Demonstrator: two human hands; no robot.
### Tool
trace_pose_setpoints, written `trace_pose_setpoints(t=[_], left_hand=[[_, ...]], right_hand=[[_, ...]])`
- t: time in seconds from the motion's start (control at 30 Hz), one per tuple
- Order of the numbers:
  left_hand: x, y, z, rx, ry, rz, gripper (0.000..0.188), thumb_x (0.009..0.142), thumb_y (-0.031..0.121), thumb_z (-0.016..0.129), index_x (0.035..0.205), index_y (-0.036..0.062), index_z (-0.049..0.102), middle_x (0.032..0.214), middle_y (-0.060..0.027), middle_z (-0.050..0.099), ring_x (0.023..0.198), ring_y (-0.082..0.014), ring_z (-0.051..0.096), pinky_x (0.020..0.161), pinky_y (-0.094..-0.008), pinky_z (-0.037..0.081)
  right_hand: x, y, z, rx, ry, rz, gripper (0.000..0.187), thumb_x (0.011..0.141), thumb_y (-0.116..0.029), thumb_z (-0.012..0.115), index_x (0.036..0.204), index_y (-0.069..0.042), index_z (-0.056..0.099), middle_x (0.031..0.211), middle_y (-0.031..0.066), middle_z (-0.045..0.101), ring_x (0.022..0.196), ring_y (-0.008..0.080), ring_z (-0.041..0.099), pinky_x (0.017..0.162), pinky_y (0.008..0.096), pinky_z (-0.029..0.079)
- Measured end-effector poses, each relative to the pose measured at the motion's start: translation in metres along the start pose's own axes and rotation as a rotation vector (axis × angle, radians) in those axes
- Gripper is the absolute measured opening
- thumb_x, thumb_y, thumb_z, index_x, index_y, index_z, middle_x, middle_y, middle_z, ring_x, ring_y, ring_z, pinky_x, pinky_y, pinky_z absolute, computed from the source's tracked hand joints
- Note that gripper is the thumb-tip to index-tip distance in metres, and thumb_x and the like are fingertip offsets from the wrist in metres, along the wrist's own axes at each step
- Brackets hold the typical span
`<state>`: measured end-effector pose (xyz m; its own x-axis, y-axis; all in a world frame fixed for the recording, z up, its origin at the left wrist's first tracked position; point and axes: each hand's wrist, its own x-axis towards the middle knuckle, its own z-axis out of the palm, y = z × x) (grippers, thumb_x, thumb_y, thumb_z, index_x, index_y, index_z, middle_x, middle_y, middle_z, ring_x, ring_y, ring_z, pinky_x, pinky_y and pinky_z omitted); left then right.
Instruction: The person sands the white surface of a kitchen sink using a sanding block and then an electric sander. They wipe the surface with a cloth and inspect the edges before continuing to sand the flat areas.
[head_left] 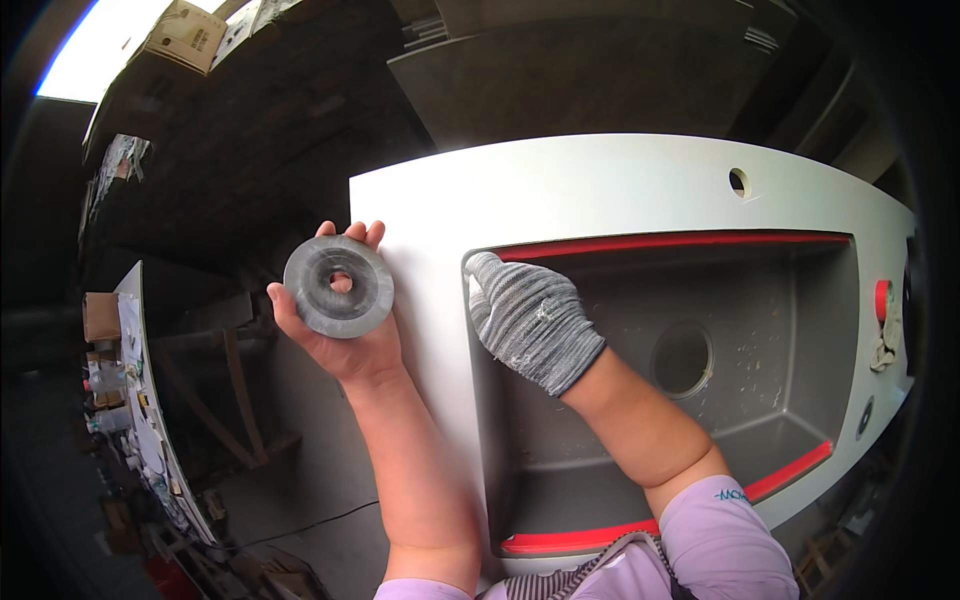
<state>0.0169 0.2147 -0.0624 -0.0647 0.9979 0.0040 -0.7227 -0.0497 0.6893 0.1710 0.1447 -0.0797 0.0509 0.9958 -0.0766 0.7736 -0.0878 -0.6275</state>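
My bare left hand (372, 350) holds up a grey grinding disc (304, 275) with a dished middle and a round hole. The disc lies across the palm, with fingertips showing past its far rim and the thumb at its left side. My right hand (535, 318) wears a grey striped knit glove. Its fingers are bent and pressed together at the far left corner of the sink cutout; whatever they may pinch is hidden. Below the hand is a dark grey sink (640, 455) with a round drain opening, set in a white countertop (590, 185).
Red tape strips (690, 240) line the sink's far and near edges. At the countertop's right lie a red tape roll (882, 300), a pale glove (885, 345) and a small round disc (865, 417). A cluttered table (150, 400) and a dark cable (310, 522) are at left.
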Motion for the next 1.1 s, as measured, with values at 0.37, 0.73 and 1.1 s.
trace_pose_setpoints(t=[0.37,0.73,1.1], left_hand=[[0.0,-0.003,-0.002,0.072,-0.013,0.042,0.069,0.095,0.056,0.046,0.116,-0.0067,0.064,0.105,-0.0198,0.069,0.104,-0.0325,0.066,0.105,-0.0514,0.046],[0.001,-0.006,-0.001,0.116,-0.041,0.067,0.069,0.096,0.057,0.045,0.116,-0.0062,0.063,0.105,-0.0199,0.069,0.104,-0.0315,0.066,0.105,-0.0502,0.046],[-0.001,-0.006,0.005,0.121,-0.004,0.083,0.069,0.095,0.057,0.045,0.117,-0.0065,0.062,0.105,-0.0191,0.068,0.104,-0.0309,0.065,0.103,-0.0516,0.047]], right_hand=[[-0.007,-0.008,-0.001,-0.013,0.004,0.026,0.019,0.094,-0.016,0.054,0.108,-0.005,0.061,0.075,0.0174,0.067,0.071,0.0367,0.067,0.065,0.0471,0.054],[-0.013,0.0,0.008,0.031,0.024,-0.044,0.017,0.095,-0.017,0.055,0.103,-0.003,0.061,0.076,0.0192,0.066,0.072,0.0373,0.066,0.067,0.0473,0.054],[-0.021,-0.001,0.007,0.059,0.011,-0.048,0.018,0.094,-0.017,0.055,0.103,-0.003,0.062,0.079,0.0183,0.067,0.074,0.0367,0.067,0.067,0.0464,0.055]])
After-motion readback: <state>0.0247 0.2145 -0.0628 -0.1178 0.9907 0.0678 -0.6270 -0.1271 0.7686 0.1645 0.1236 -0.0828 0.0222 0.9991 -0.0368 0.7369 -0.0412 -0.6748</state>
